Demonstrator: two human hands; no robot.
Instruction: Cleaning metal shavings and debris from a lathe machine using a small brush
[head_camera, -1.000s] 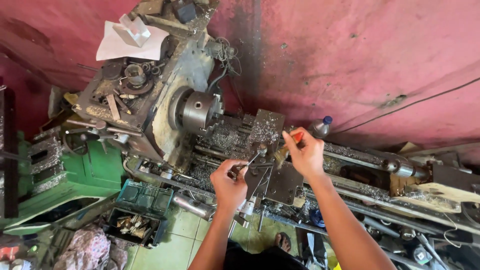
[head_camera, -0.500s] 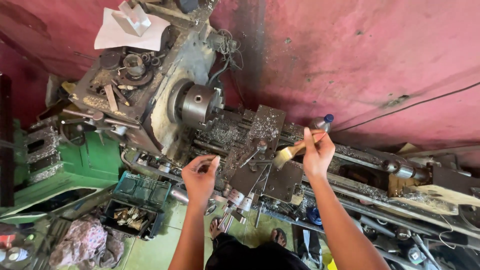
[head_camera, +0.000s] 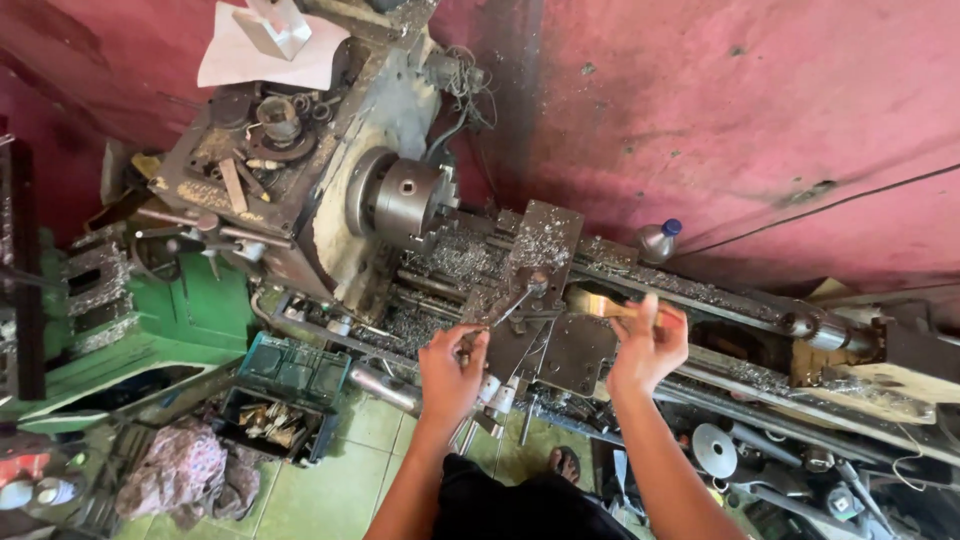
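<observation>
The right hand (head_camera: 648, 348) has its fingers closed round the handle of a pale-bristled paintbrush (head_camera: 598, 303), bristles laid toward the grey metal lathe carriage (head_camera: 545, 300), which is strewn with silvery chips. The left hand (head_camera: 452, 372) curls its fingers on a small crank handle (head_camera: 478, 345) at the carriage front, apparently steadying it.

Right hand (head_camera: 648, 348) around a paintbrush (head_camera: 600, 304) over the lathe carriage (head_camera: 560, 345), left hand (head_camera: 450, 372) on its handwheel.

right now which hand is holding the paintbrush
The right hand holds the paintbrush, bristles toward the chuck. The left hand grips a carriage handle instead.
</observation>
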